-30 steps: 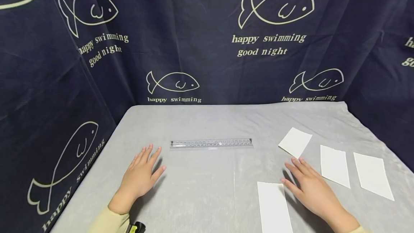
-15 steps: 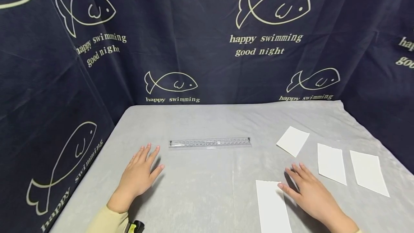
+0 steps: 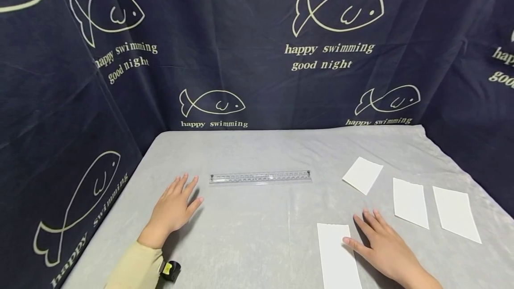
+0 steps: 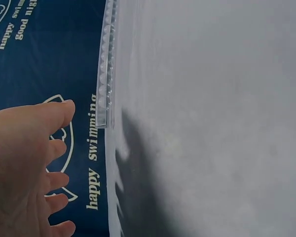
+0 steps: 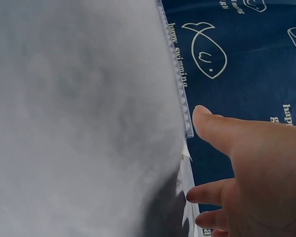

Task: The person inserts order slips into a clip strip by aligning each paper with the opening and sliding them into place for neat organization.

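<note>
My left hand hovers above the left of the grey-covered table, fingers spread, holding nothing. Beyond its fingertips lies a long clear plastic strip with a row of bumps and a dark spot at each end. In the left wrist view the strip lies past the thumb. My right hand is also spread and holds nothing; its thumb overlaps the edge of a long white paper piece in the head view. Past its fingers lies a smaller white paper.
Two more white paper pieces, one at the middle right and one farther right, lie flat. A black strap buckle with a yellow patch is at the left sleeve. Dark blue fish-print cloth hangs behind and beside the table.
My right hand has drawn back toward me, away from the small paper, and its thumb now overlaps the long paper. My left hand has shifted slightly forward. The papers and strip keep their places.
</note>
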{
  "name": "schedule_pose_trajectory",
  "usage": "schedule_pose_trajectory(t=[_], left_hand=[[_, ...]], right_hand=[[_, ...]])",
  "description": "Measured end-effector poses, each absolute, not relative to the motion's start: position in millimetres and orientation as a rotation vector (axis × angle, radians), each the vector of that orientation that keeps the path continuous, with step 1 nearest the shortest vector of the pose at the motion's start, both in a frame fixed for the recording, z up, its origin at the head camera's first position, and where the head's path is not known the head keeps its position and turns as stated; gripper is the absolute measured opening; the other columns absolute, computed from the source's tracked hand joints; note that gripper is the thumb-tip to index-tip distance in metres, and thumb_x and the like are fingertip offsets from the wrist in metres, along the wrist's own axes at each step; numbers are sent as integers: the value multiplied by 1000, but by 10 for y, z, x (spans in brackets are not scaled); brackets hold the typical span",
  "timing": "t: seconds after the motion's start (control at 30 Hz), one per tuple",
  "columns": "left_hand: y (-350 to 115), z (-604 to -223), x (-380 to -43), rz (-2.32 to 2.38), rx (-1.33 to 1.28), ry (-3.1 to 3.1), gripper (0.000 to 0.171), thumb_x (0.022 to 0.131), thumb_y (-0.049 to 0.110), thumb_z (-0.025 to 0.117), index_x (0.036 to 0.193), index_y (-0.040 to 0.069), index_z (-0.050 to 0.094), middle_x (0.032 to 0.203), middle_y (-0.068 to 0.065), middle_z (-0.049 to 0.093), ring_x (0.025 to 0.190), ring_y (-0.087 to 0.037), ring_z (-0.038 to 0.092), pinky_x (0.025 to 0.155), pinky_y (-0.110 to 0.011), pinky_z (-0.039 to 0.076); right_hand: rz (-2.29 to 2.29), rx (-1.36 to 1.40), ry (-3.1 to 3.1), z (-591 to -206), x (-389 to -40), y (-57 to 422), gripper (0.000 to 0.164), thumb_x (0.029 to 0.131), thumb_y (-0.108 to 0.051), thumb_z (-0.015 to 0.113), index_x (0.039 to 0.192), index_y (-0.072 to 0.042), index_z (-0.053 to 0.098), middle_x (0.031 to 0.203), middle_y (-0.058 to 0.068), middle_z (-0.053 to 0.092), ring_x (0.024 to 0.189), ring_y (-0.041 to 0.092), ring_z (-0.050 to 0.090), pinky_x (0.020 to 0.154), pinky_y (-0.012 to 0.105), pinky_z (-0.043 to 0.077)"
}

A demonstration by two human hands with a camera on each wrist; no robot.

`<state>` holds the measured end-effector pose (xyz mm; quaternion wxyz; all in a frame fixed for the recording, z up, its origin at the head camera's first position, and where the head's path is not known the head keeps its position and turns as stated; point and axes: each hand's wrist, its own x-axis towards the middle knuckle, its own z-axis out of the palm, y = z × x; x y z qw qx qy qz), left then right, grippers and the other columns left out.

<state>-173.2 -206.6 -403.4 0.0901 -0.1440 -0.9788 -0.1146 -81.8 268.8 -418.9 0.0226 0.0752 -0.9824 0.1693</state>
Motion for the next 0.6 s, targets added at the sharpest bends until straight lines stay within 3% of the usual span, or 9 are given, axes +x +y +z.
schedule_pose_trajectory(t=[0.37, 0.6], left_hand=[[-2071, -4052, -1880, -356, -425, -2928, 59, 95, 37, 49, 143, 4, 36, 144, -27, 29, 131, -44, 24, 104, -56, 23], [-2074, -4051, -1950, -388, -399, -2943, 60, 95, 37, 49, 143, 5, 35, 145, -27, 28, 132, -45, 24, 103, -58, 23]], right_hand=[[541, 230, -3029, -4233, -775, 2677, 81, 83, -56, 58, 135, 3, 44, 141, 31, 31, 134, 45, 16, 106, 55, 12], [567, 240, -3059, -4257, -753, 2672, 90, 76, -61, 63, 137, 3, 42, 141, 30, 30, 133, 46, 17, 102, 60, 16]])
